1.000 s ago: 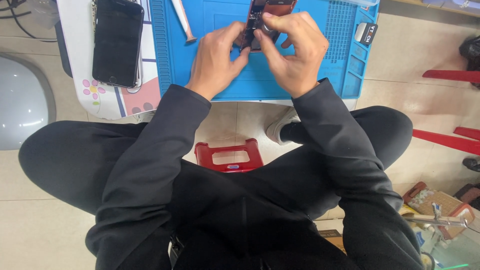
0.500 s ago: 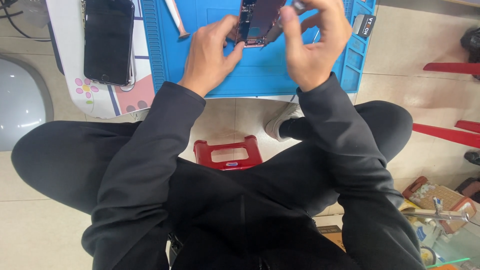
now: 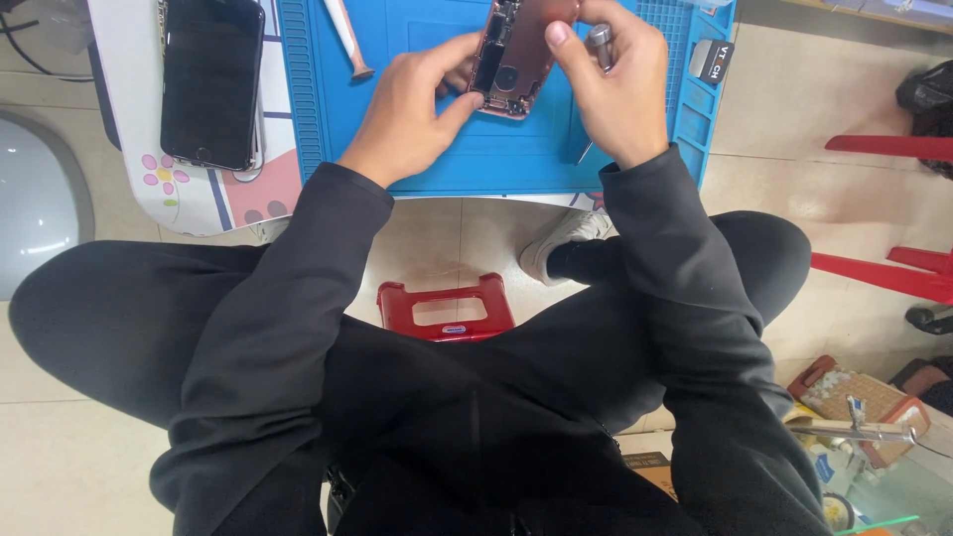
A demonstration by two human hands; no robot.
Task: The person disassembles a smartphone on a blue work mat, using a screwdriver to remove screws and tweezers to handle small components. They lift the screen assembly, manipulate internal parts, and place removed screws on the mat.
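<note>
Cables (image 3: pixel 25 35) trail off the far left corner of the floor, next to a pale rounded object (image 3: pixel 40 203) at the left edge. On the white board (image 3: pixel 129 149) with a flower print at its near corner lies a black phone (image 3: pixel 211 81), screen up, near the board's right edge. Just beside it begins the blue work mat (image 3: pixel 476 164), with a slim pink-handled tool (image 3: pixel 347 40) lying near its far left corner. The left hand (image 3: pixel 412 114) reaches over the middle of the mat, thumb and fingers pinched closed on the lower left corner of an opened phone body (image 3: pixel 516 55), which is held tilted above the mat's far edge with its inner parts facing up. The right hand (image 3: pixel 615 84) grips the phone body's right side with its thumb while its fingers are curled shut around a small metal-capped screwdriver (image 3: pixel 599 45). A small dark box (image 3: pixel 710 60) sits at the mat's right edge. Below, between the knees, a red stool (image 3: pixel 447 308) stands on the tiled floor, and a cluttered basket (image 3: pixel 859 397) sits near the lower right corner.
</note>
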